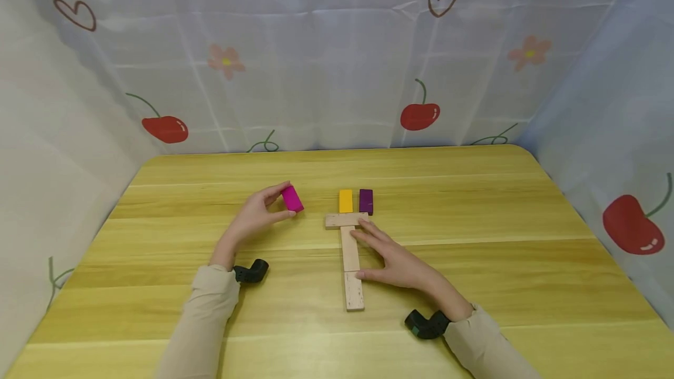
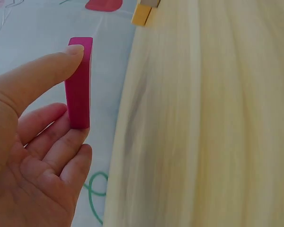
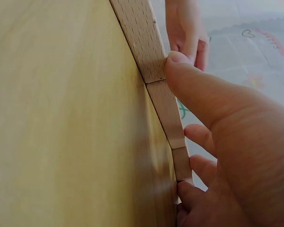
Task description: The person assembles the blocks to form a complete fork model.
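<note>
The left hand (image 1: 258, 215) pinches a pink block (image 1: 292, 199) between thumb and fingertips, holding it just above the wooden table (image 1: 474, 262), to the left of the wooden T and well apart from it; the left wrist view shows the thumb tip on the block's upper end and two fingers under its lower end, so the grip is light and only at the ends. The wooden T is made of plain blocks: a crossbar block (image 1: 346, 220) lying sideways, a middle stem block (image 1: 350, 248) and a near stem block (image 1: 354, 290) set end to end below it. A yellow block (image 1: 345, 200) and a purple block (image 1: 365, 201) lie side by side just beyond the crossbar, seemingly touching its far edge. The right hand (image 1: 397, 259) lies flat on the table to the right of the T with fingers straight, gripping nothing; its fingertips reach the crossbar's right end and its thumb presses the seam between the two stem blocks, as the right wrist view confirms. The risks, as I judge them: the pink block could slip or twist out of so slight a pinch and drop onto the table, or a push from the right hand could skew the loose stem blocks and open their joints, nudging the yellow and purple blocks too.
</note>
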The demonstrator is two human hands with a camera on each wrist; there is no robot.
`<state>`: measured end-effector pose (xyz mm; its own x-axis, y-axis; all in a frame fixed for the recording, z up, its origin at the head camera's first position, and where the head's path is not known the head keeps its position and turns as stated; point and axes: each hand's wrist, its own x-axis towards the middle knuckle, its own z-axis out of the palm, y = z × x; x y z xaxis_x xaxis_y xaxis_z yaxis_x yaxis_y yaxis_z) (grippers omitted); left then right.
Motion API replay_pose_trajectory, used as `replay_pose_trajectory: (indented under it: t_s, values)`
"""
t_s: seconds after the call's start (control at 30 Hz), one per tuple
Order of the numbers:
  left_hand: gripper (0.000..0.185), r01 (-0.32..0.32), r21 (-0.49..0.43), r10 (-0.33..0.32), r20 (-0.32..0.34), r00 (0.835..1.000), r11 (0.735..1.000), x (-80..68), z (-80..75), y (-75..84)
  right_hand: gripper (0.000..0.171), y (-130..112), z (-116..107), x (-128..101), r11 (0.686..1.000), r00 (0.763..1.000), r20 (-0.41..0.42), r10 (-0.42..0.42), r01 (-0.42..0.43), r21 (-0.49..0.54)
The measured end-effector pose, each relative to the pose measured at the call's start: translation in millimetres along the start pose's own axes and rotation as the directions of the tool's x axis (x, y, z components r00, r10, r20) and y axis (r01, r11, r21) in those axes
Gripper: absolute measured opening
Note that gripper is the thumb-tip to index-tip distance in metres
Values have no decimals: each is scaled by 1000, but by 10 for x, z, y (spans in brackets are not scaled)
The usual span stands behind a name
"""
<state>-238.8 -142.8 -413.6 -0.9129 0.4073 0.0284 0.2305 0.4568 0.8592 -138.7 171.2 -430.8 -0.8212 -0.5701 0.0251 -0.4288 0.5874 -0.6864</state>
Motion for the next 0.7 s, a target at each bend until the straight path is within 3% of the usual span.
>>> replay_pose_trajectory:
  t_s: [0.2, 0.43, 0.7]
  values:
    - [70, -41, -58, 44, 42, 998, 997, 217, 217, 55, 76, -10, -4, 3, 1000, 1000, 0, -5, 5, 5]
    - [68, -55, -61, 59, 71, 996, 997, 349, 360, 78, 76, -15, 6, 10, 1000, 1000, -1, -9, 9, -2]
    - [68, -39, 93, 32, 68, 997, 995, 429, 427, 87, 76, -7, -3, 2, 1000, 1000, -6, -15, 14, -4]
